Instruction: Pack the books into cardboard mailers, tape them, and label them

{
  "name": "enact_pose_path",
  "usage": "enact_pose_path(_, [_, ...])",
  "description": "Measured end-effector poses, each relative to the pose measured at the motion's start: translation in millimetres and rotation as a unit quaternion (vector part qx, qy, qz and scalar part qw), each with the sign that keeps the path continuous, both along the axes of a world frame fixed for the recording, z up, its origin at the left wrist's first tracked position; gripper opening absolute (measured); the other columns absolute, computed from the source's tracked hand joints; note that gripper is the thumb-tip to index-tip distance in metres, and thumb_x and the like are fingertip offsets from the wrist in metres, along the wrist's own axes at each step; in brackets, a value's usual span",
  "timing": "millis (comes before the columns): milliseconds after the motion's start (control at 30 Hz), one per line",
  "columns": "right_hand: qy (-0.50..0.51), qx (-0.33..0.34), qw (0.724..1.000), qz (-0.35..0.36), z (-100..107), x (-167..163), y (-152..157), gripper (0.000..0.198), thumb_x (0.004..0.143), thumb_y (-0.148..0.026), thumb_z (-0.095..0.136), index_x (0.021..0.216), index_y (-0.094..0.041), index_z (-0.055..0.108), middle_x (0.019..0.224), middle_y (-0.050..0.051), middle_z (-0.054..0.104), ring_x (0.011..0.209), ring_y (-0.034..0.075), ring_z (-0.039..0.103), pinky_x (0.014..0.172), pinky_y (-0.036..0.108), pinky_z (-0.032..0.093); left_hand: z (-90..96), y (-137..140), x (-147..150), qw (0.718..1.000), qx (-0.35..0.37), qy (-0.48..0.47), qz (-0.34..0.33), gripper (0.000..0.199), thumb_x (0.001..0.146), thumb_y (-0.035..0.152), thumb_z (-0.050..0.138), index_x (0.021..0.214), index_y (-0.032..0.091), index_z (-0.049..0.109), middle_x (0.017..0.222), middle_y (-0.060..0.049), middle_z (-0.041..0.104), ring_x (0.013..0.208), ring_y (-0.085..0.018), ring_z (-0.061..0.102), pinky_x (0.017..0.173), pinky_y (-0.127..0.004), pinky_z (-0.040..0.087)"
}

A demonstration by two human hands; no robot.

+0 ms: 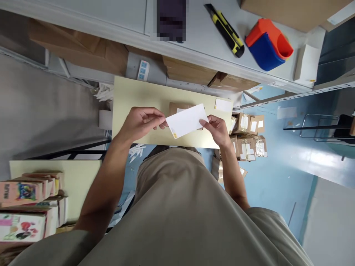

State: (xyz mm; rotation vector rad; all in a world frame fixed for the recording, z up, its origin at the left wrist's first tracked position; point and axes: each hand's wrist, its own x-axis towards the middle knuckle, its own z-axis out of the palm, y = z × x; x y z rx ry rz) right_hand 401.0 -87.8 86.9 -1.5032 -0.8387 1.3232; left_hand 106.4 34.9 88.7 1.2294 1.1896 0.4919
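A white rectangular paper label (185, 121) with a small yellow mark at one corner is held tilted over the table. My right hand (217, 129) pinches its right end, thumb on top. At the opposite end, my left hand (145, 122) is closed, thumb and forefinger together at the label's left edge. Partly hidden beneath the label, a small brown cardboard box (174, 107) lies on the pale yellow table (138, 92). A second white label (223, 105) rests near the table's right end.
A grey shelf (194, 48) crosses above the table, bearing a box cutter (226, 31), an orange and blue tape dispenser (269, 44) and a label stack (307, 62). Taped cartons (246, 147) are piled on the right floor. Packets (24, 192) stand on a lower-left table.
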Motion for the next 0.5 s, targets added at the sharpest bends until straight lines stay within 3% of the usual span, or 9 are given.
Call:
enact_pose_path(233, [-0.047, -0.001, 0.999, 0.015, 4, -57, 20, 0.052, 0.087, -0.076, 0.093, 0.079, -0.029, 0.073, 0.089, 0.001, 0.078, 0.089, 0.021, 0.076, 0.088, 0.040, 0.068, 17.0, 18, -65, 0.994, 0.043, -0.037, -0.092, 0.015, 0.088, 0.036, 0.085, 0.084, 0.021, 0.085, 0.079, -0.007, 0.081, 0.078, -0.026, 0.081, 0.068, -0.035, 0.064])
enact_pose_path(367, [-0.213, 0.021, 0.977, -0.016, -7, -96, 36, 0.044, 0.096, -0.070, 0.088, 0.096, -0.027, 0.078, 0.106, 0.006, 0.083, 0.106, 0.026, 0.078, 0.105, 0.047, 0.065, 17.1, 20, -91, 0.990, 0.062, -0.072, -0.101, 0.021, 0.086, 0.043, 0.083, 0.083, 0.022, 0.082, 0.077, -0.006, 0.081, 0.073, -0.021, 0.078, 0.059, -0.029, 0.058])
enact_pose_path(433, [-0.299, 0.047, 0.952, -0.035, -6, -123, 40, 0.034, 0.100, -0.060, 0.087, 0.107, -0.027, 0.081, 0.117, 0.009, 0.083, 0.118, 0.028, 0.077, 0.114, 0.050, 0.061, 13.3, 19, -101, 0.990, 0.072, -0.075, -0.091, 0.025, 0.088, 0.046, 0.083, 0.084, 0.022, 0.079, 0.077, -0.005, 0.081, 0.072, -0.021, 0.078, 0.062, -0.029, 0.061])
enact_pose_path(500, [-0.321, 0.073, 0.944, -0.011, 1, -153, 41, 0.023, 0.106, -0.051, 0.082, 0.111, -0.028, 0.083, 0.123, 0.009, 0.083, 0.123, 0.029, 0.077, 0.117, 0.050, 0.060, 9.6, 17, -110, 0.990, 0.082, -0.074, -0.088, 0.028, 0.090, 0.049, 0.082, 0.085, 0.022, 0.078, 0.079, -0.006, 0.081, 0.074, -0.021, 0.079, 0.068, -0.030, 0.064])
